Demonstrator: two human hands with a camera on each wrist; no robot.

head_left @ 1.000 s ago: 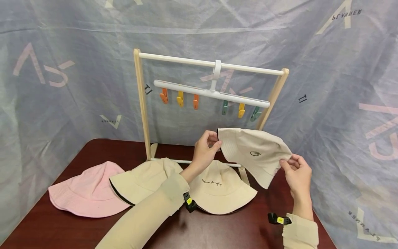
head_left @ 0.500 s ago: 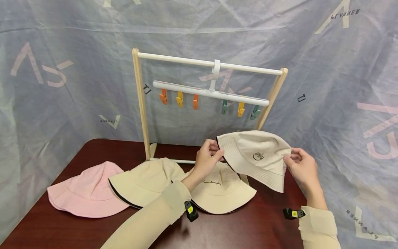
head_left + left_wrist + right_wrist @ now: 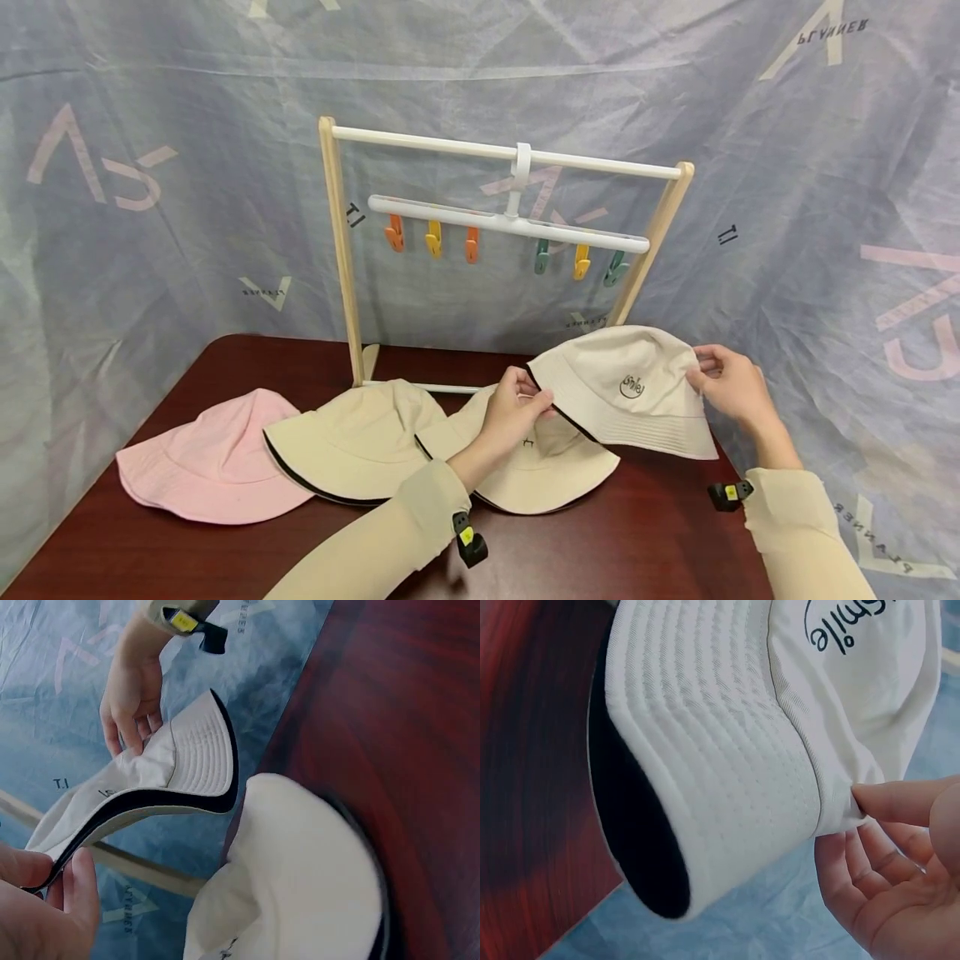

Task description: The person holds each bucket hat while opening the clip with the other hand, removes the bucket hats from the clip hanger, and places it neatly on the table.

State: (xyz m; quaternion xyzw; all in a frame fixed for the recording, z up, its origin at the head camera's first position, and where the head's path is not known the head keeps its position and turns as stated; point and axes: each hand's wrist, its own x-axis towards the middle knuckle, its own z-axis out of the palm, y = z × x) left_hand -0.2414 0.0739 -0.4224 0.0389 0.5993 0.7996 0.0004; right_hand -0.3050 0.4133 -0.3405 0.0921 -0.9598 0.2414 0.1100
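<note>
A cream bucket hat (image 3: 622, 387) with a "smile" print and a black underside is held up between both hands, its crown upward. My left hand (image 3: 517, 414) pinches the brim at its left end, thumb on the outer face. On the other side my right hand (image 3: 735, 383) pinches the crown's fabric just above the brim seam, as the right wrist view shows at the thumb (image 3: 900, 801). Below and behind the left hand lies another cream hat (image 3: 540, 479) with script lettering, partly covered by that hand and the raised hat.
A pale yellow hat (image 3: 360, 437) and a pink hat (image 3: 221, 462) lie to the left on the dark red table (image 3: 600, 542). Behind them stands a wooden rack (image 3: 347, 250) with a white hanger (image 3: 450, 213) carrying several coloured clips (image 3: 472, 246). A grey curtain (image 3: 187, 250) surrounds the table.
The held hat has turned more level, its print now facing forward, and has come down slightly. My left hand moved down and a little right; the right hand moved right and slightly up.
</note>
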